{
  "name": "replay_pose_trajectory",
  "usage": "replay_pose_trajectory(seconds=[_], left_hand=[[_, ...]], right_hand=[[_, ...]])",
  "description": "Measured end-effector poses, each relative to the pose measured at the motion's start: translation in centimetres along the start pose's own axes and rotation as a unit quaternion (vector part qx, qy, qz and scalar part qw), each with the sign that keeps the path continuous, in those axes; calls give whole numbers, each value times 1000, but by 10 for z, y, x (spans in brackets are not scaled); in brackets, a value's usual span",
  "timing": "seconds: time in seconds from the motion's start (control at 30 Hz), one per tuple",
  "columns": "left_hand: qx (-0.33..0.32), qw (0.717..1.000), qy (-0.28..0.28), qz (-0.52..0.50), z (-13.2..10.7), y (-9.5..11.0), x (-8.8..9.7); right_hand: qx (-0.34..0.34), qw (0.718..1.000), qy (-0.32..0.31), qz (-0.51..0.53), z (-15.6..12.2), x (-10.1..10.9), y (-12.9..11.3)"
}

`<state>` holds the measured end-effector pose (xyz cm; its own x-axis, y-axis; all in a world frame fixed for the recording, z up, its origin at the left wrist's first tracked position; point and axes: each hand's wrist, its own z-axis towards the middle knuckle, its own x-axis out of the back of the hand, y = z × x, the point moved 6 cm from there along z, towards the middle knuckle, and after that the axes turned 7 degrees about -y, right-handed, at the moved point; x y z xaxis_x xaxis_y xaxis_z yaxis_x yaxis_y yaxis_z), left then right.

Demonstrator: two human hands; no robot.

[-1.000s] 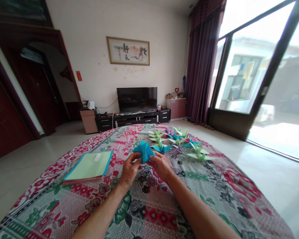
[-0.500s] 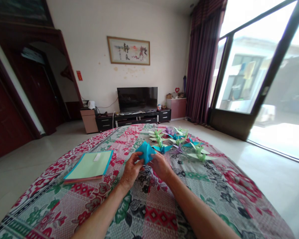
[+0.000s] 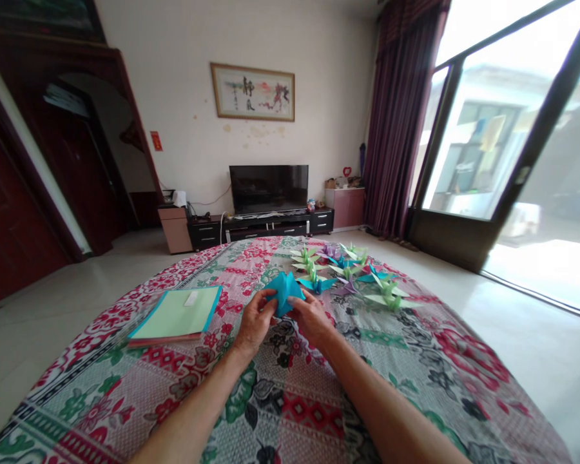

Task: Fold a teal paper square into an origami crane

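left hand (image 3: 256, 320), right hand (image 3: 313, 318): pinching blue paper (image 3: 284, 293) | framed picture (image 3: 265, 106): black brush characters (image 3: 248, 86) | white slip (image 3: 191, 298): illegible

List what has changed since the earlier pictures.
The folded blue paper has shifted slightly between the left hand and right hand, its upper edge now showing two peaks. The whole view has shifted slightly, so the room sits higher in the picture. Both hands keep hold of the paper; the paper stack and origami cranes stayed put.
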<state>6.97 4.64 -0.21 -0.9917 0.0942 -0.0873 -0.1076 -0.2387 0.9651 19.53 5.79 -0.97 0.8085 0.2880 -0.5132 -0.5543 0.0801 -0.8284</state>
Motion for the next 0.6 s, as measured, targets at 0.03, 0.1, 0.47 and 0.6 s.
replay_pose_trajectory(seconds=[0.03,0.1,0.47,0.6], left_hand=[[-2,1000,5,8,0,1,1],[5,1000,15,10,0,2,2],[57,997,36,-31,4,-11,8],[59,998,28,-21,3,-9,6]], right_hand=[[-7,1000,4,-6,0,1,2],[-17,1000,9,-13,0,2,5],[-48,998,18,-27,-2,4,13],[-52,998,24,-25,-4,1,10]])
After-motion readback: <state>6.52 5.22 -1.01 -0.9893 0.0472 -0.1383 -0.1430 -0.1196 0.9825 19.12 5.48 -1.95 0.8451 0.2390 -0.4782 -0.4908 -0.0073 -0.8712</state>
